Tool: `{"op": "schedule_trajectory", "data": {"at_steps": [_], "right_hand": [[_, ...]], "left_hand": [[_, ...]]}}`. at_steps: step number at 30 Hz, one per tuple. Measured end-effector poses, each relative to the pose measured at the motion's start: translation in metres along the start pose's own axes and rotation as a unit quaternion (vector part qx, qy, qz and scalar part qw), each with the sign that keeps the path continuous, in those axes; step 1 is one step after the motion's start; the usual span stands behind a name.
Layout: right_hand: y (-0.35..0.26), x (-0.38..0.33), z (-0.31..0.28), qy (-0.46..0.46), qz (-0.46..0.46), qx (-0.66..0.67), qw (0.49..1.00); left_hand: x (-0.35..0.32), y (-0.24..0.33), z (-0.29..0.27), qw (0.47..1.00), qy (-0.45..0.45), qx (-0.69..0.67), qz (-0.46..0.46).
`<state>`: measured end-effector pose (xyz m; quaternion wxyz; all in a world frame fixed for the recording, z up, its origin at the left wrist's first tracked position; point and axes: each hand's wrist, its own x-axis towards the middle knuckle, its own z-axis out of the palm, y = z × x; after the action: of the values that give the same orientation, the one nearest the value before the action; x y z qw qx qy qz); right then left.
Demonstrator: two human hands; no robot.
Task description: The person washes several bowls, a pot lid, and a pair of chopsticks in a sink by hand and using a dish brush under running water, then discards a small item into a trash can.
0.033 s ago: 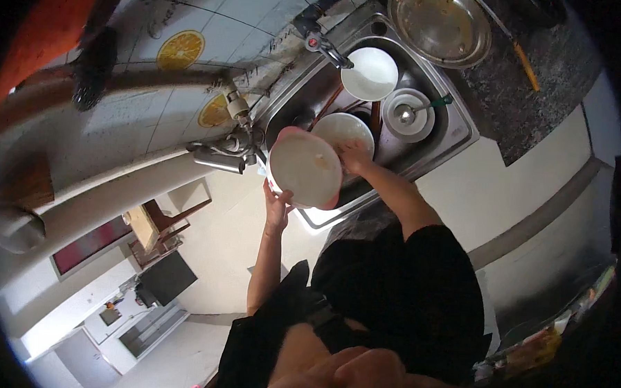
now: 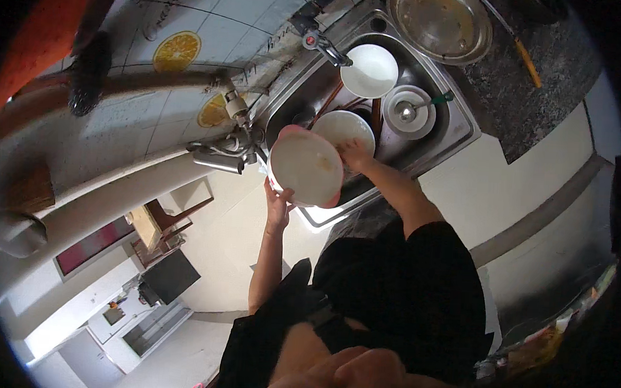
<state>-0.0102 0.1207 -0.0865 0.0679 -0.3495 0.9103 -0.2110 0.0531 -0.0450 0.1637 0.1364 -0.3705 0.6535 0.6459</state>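
My left hand [image 2: 278, 208] grips the near edge of a large pale bowl with a pink rim and pink side handles [image 2: 305, 167], its thumb over the rim. The bowl is tilted at the sink's left end, its pale inside showing, with a faint yellowish patch near the right side. My right hand [image 2: 354, 154] reaches over the near edge of a white bowl [image 2: 342, 128] in the sink, fingers apart and partly lowered into it. Whether liquid is in that bowl is hard to make out.
The steel sink [image 2: 459, 128] also holds another white bowl [image 2: 369, 72] under the faucet [image 2: 325, 47], stacked small bowls [image 2: 419, 126] with a green-handled ladle [image 2: 425, 105], and brown chopsticks. A metal basin [image 2: 439, 26] and a yellow-handled utensil [image 2: 527, 63] lie on the dark counter [image 2: 535, 117].
The picture has shifted very slightly. My right hand's fingers have moved a little over the white bowl; my left hand keeps its hold on the pink-rimmed bowl.
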Motion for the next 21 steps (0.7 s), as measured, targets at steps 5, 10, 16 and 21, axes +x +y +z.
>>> {"op": "schedule_trajectory", "data": {"at_steps": [5, 10, 16, 21], "right_hand": [[0.008, 0.024, -0.045, -0.023, 0.207, 0.120, 0.971], [0.020, 0.042, -0.100, -0.206, 0.116, 0.218, 0.947], [-0.048, 0.035, -0.133, -0.016, 0.216, 0.616, 0.758], [-0.097, 0.015, -0.099, 0.077, 0.088, 0.881, 0.458]], "left_hand": [[0.014, -0.013, 0.007, 0.999, 0.014, 0.048, 0.003], [0.057, -0.033, 0.023, 0.982, -0.040, 0.078, 0.166], [0.078, -0.041, 0.047, 0.996, 0.019, 0.030, 0.082], [0.084, -0.037, 0.058, 0.992, 0.079, 0.005, 0.093]]}}
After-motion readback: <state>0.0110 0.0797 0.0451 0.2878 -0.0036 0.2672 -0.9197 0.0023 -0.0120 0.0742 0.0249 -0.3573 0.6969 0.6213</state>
